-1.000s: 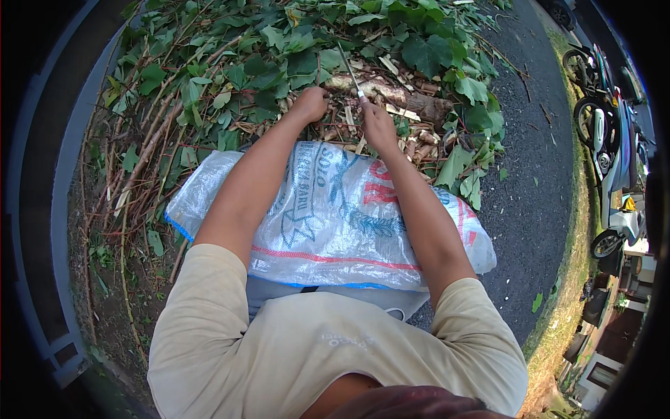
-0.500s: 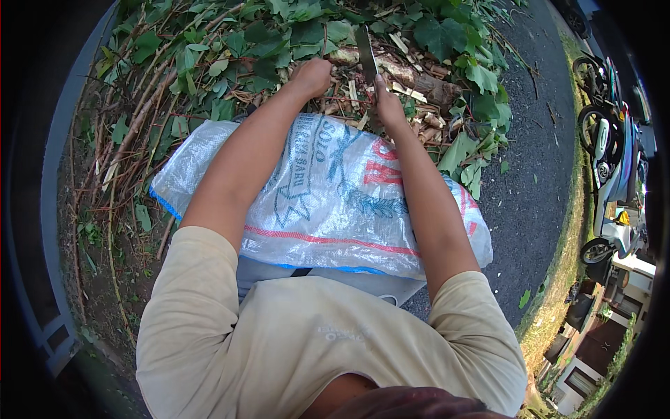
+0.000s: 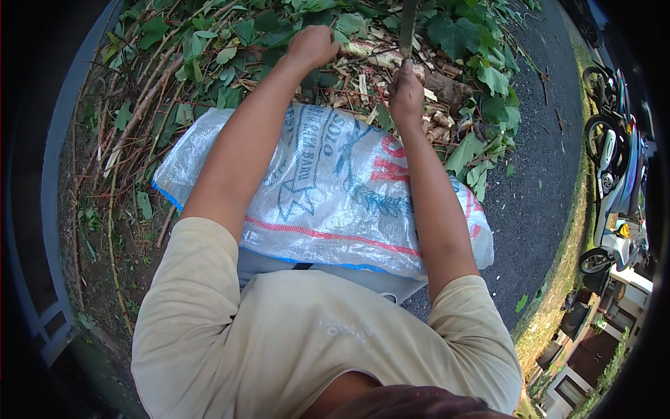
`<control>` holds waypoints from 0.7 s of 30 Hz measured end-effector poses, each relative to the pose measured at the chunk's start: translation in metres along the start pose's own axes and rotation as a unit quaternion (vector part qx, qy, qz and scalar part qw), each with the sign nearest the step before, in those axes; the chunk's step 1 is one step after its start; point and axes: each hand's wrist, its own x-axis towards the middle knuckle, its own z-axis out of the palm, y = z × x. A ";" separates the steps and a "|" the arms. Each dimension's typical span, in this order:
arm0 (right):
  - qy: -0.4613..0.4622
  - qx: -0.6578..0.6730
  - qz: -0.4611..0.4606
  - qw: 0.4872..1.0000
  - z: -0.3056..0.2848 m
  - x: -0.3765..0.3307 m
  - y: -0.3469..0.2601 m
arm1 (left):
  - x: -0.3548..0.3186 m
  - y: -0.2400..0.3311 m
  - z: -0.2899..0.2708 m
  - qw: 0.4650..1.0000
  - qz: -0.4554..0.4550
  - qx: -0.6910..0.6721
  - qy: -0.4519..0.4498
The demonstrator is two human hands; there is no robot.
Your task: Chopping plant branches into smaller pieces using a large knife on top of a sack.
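My right hand (image 3: 407, 94) is closed round the handle of a machete (image 3: 409, 29), its blade pointing up and away from me over a thick log (image 3: 373, 54). The top of that log is scarred and pale, with its bark torn. To the left, my left hand (image 3: 312, 47) is closed, and a thin twig (image 3: 370, 56) seems to stick out from it across the log. Its fingertips are mostly hidden. Short chopped wood pieces (image 3: 438, 124) and pale splinters lie round the log.
A white woven sack (image 3: 314, 202) with a blue edge covers my lap. Green leaves (image 3: 453, 35) and long cut branches (image 3: 139, 112) are heaped ahead and left. On the right lie asphalt (image 3: 534, 146) and a grass strip, with parked motorcycles (image 3: 614, 181) beyond.
The machete and my right hand have moved to the right, and its blade has risen and turned more upright. My left hand has shifted slightly farther away.
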 end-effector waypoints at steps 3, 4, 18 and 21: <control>-0.072 -0.295 0.082 0.949 0.011 0.000 0.047 | -0.008 0.001 -0.018 1.000 0.012 -0.005 0.023; -0.088 -0.282 0.111 0.949 0.013 0.000 0.039 | -0.015 0.004 -0.024 1.000 -0.004 -0.026 0.009; 0.030 0.048 -0.141 0.988 -0.007 -0.005 -0.047 | -0.068 -0.074 -0.120 0.972 -0.086 -0.195 0.099; -0.056 -0.279 0.090 0.954 -0.012 0.011 0.072 | -0.061 -0.054 -0.111 0.972 -0.051 -0.206 0.098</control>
